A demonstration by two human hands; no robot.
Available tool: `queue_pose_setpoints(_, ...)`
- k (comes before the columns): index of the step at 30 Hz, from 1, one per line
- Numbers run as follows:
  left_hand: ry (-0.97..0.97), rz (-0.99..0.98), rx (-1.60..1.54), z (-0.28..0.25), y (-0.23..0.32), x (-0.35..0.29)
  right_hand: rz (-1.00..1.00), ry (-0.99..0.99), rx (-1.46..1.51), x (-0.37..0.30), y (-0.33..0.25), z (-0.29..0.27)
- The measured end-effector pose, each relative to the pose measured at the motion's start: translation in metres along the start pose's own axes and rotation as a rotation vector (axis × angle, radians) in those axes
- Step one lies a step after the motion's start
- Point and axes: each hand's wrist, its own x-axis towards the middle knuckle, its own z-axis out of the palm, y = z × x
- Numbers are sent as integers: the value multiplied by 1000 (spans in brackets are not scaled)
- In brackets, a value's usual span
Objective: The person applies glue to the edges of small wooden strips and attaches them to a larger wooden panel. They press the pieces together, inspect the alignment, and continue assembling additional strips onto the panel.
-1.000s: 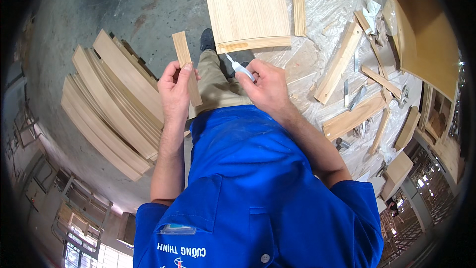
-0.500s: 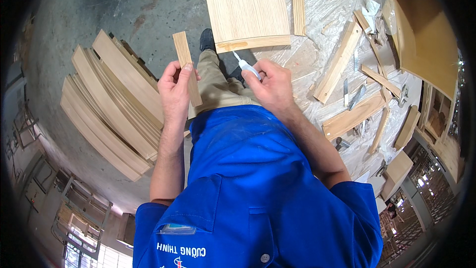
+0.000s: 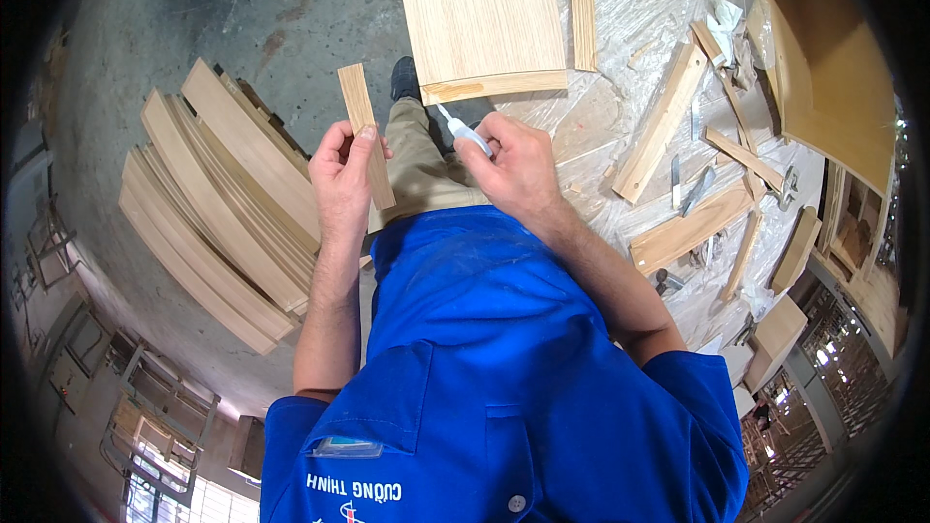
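My left hand (image 3: pixel 341 169) grips a short, narrow wooden strip (image 3: pixel 355 95) upright between thumb and fingers. In my right hand (image 3: pixel 513 163) is a white glue bottle (image 3: pixel 469 137) with a thin nozzle, its tip pointing up and left. That tip is close to the near edge of a wide pale wooden panel (image 3: pixel 484 15). A wet-looking yellowish smear (image 3: pixel 455 92) lies on the left part of this edge. Whether the nozzle touches the edge I cannot tell.
Curved wooden slats (image 3: pixel 228 203) are stacked on the floor at left. Plastic sheeting (image 3: pixel 630 48) spreads at right, bearing loose wooden pieces (image 3: pixel 664 126), a chisel-like tool (image 3: pixel 676 182) and a hammer-like tool (image 3: pixel 668 280). A box-like wooden cabinet part (image 3: pixel 823 68) stands at far right.
My right hand has moved a little left with the glue bottle, bringing the nozzle toward the panel edge's left end. My left hand and the strip have stayed put.
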Motion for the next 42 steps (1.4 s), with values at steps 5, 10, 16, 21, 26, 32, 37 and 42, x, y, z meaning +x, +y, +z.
queue_pose_setpoints(5,-8,3,1,2,1,0,87,13,53,-3,-3,-5)
queue_pose_setpoints(10,-13,7,-8,2,-2,1,142,40,87,-7,2,-15)
queue_pose_setpoints(16,-24,8,-6,5,-2,1,160,61,85,-12,9,-24)
queue_pose_setpoints(21,-25,10,0,7,-3,1,200,72,138,-14,10,-31)
queue_pose_setpoints(26,-23,0,-5,11,-1,1,209,109,163,-20,30,-32)
queue_pose_setpoints(32,-46,1,-17,15,-2,1,221,133,132,-23,28,-44)
queue_pose_setpoints(37,-58,3,-3,17,-1,2,239,132,177,-23,30,-44)
queue_pose_setpoints(42,-56,6,22,17,-1,4,194,95,159,-19,27,-33)
